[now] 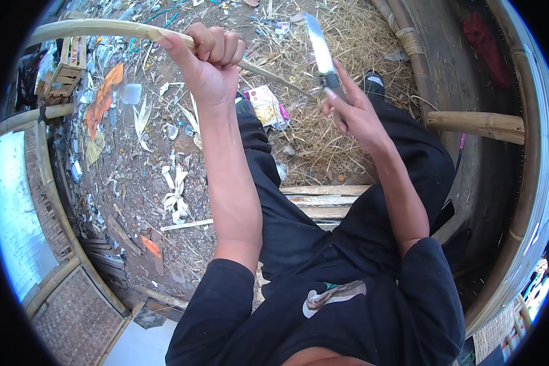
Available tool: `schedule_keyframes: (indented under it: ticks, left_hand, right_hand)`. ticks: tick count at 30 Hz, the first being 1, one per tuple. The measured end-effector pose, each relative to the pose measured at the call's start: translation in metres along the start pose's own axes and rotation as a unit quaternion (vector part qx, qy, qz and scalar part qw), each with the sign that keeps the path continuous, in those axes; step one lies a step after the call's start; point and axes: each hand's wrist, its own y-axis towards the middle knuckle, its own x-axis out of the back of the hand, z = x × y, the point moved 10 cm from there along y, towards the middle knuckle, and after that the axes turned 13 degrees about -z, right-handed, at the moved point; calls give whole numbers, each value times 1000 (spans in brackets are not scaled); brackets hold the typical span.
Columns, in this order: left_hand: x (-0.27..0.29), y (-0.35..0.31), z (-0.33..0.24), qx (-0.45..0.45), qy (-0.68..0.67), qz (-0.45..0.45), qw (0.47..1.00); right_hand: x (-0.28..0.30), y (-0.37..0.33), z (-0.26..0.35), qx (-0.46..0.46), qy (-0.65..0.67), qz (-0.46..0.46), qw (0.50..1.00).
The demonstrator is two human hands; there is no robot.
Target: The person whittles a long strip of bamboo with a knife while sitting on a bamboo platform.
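A long, pale strip of bamboo [97, 27] runs from the upper left to the middle, bending toward the picture's rim. Wrapped round it is my left hand [210, 64], closed, with the thumb lying along the strip. Beyond the fist, the thinner end of the strip slants down to the right, over the straw. My right hand [357, 116] grips a knife [319, 49] by its dark handle, its shiny blade pointing up and away from me. The blade is apart from the bamboo strip.
Between my legs is a slatted wooden seat [323, 200]. Dry straw [323, 140] and scattered litter cover the ground, with a colourful packet [265, 107] near my left foot. A wooden crate [67, 70] stands far left. Bamboo poles [476, 126] and a woven panel [82, 317] flank me.
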Motion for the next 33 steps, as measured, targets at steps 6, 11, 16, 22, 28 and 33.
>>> schedule_keyframes:
  ticks: [6, 11, 16, 22, 28, 33]
  left_hand:
    - [-9, 0, 3, 7, -1, 18, 1000]
    - [-11, -1, 3, 4, -4, 29, 1000]
    - [-10, -2, 2, 3, -3, 32, 999]
    - [-24, -6, 10, 13, -12, 44, 999]
    - [-11, -6, 6, 17, -11, 19, 1000]
    - [-18, -7, 4, 2, -13, 46, 999]
  right_hand:
    - [11, 6, -4, 60, -62, -44, 995]
    - [6, 4, -11, -5, -89, -33, 995]
    - [10, -18, 56, 269, -189, -180, 927]
    - [-12, -12, -22, 311, -252, -216, 890]
    - [-38, 8, -48, 61, -428, -46, 901]
    - [-27, -26, 52, 346, -187, -215, 894]
